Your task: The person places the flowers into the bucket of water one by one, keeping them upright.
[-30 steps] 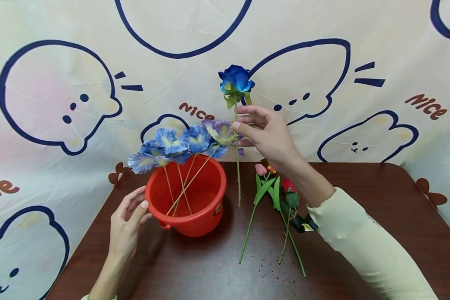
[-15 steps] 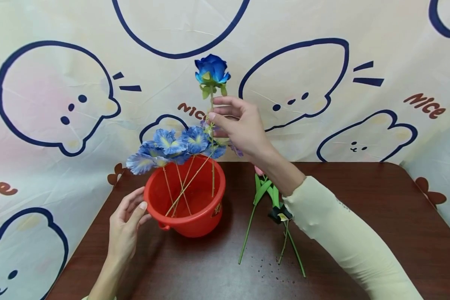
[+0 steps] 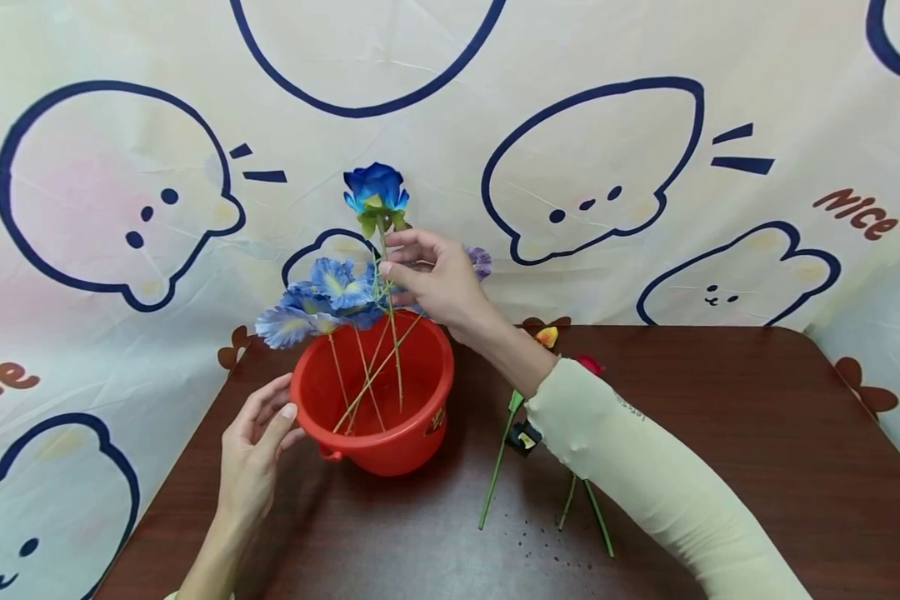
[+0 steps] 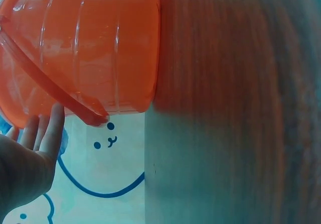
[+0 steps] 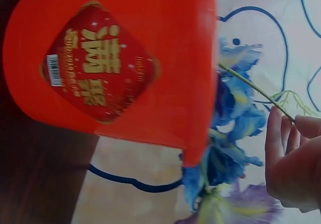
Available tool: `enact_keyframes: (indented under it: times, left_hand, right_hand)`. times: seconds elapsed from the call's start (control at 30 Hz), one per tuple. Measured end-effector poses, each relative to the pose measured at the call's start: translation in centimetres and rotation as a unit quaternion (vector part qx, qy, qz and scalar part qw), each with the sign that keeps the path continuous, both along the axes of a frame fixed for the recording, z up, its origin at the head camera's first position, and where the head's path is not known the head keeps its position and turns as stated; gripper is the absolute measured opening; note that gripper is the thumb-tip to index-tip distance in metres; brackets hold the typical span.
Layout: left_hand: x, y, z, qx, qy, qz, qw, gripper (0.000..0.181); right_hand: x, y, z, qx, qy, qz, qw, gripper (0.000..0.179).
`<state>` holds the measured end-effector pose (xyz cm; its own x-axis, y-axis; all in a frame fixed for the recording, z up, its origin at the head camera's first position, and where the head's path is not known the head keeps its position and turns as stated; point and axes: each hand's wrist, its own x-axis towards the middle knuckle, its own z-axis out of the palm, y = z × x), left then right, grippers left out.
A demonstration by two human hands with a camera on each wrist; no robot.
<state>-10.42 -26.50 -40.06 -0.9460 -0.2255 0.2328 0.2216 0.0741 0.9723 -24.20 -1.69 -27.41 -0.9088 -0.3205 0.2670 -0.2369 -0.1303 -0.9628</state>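
Note:
A red bucket [image 3: 390,454] stands on the table, its wide mouth facing up. My left hand [image 3: 253,446] rests against its left side with fingers extended, as the left wrist view also shows for the hand [image 4: 30,158]. Above the mouth, my right hand [image 3: 438,275] pinches the stem of a blue rose [image 3: 375,192] between thumb and fingers. The lower stem [image 5: 246,81] passes behind the bucket's rim in the right wrist view. Several blue irises [image 3: 337,287] lean in the bucket, stems crossing inside. A purple one [image 3: 480,262] is partly hidden behind my right hand.
Right of the bucket, a green stem [image 3: 495,475] and other flowers, including a red one [image 3: 589,363] and an orange-yellow one [image 3: 546,337], lie partly under my right sleeve [image 3: 645,450]. Dark crumbs [image 3: 547,542] dot the brown table [image 3: 795,467]. A patterned cloth [image 3: 607,42] hangs behind.
My right hand has carried the blue rose leftward from beside the bucket to over its mouth, rising first, then lowering the stem. My left hand has stayed at the bucket's side.

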Motion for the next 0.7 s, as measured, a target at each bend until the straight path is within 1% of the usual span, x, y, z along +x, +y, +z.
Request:
enact_keyframes:
  times: [0.27,0.43,0.57,0.7]
  left_hand:
    - [0.0,-0.1,0.0,-0.004,0.0,-0.003,1.0,0.044]
    - [0.0,-0.1,0.0,-0.003,0.001,-0.004,1.0,0.044]
    - [0.1,-0.1,0.0,-0.002,0.001,-0.006,1.0,0.044]
    - [0.0,-0.1,0.0,0.002,0.004,-0.012,0.9999,0.044]
  right_hand:
    - [-0.3,-1.8,-2.2,0.014,-0.033,0.032,0.9988,0.029]
    - [-0.3,-2.7,-3.5,0.045,-0.046,0.05,0.9967,0.026]
    - [-0.1,-3.1,-4.2,0.072,-0.048,0.061,0.9943,0.024]
    - [0.1,-3.6,-4.6,0.085,-0.047,0.065,0.9932,0.021]
